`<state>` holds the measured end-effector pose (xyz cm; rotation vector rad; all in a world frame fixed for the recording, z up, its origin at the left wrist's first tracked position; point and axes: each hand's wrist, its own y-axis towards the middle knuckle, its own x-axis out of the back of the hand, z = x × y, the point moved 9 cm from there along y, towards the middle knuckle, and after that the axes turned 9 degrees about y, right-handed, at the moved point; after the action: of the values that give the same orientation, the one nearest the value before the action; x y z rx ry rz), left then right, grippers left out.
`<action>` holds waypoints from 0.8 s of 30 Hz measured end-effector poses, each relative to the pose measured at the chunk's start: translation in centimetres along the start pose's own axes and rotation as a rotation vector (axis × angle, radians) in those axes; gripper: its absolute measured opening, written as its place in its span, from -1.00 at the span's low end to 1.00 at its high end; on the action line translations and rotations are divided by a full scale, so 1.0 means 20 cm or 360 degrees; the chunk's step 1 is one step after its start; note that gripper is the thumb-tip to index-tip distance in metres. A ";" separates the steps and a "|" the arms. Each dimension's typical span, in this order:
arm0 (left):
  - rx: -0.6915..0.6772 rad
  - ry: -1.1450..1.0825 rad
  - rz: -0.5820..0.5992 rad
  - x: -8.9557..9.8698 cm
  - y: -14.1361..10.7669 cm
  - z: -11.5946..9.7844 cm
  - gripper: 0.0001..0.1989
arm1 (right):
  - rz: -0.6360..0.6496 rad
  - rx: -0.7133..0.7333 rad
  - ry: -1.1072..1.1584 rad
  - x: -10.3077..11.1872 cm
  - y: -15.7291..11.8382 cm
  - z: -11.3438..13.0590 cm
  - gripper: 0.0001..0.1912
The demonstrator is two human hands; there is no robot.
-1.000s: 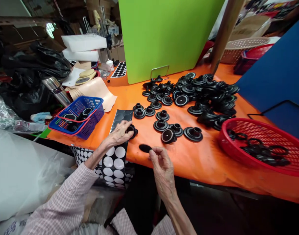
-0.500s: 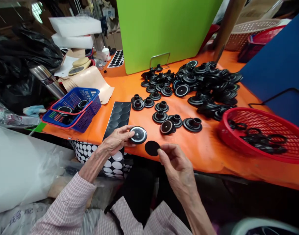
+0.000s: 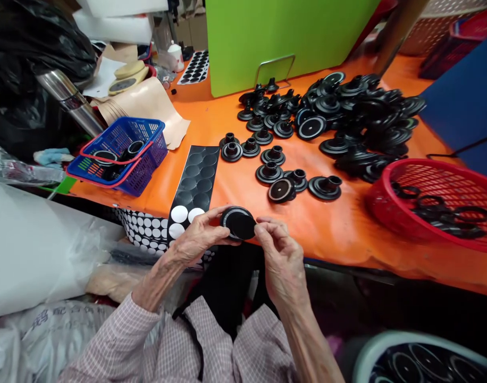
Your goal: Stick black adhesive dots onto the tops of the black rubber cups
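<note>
head view: the left hand [image 3: 199, 236] is curled, with fingers and thumb gripping a round black rubber fitting [image 3: 224, 219] by its edge, above the front edge of the table [image 3: 347, 239]. the right hand [image 3: 281, 260] is nearly closed, pinching the edge of a black disc [image 3: 241, 225] that lies on the fitting's face. for clean seating, keep the disc concentric with the rim. a sheet of discs [image 3: 193, 181] lies just left; open table extends right, toward the red basket [image 3: 387, 183].
</note>
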<state>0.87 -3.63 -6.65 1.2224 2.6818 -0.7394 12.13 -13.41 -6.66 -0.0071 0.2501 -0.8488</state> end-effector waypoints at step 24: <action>0.0017 0.0114 -0.0069 -0.01 0.00 0.01 -0.52 | -0.0139 0.0059 -0.0150 -0.03 -0.02 -0.02 -0.76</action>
<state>0.92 -3.84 -6.89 1.2198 2.7734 -0.7306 11.37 -13.32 -6.79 -0.0233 0.1462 -0.9373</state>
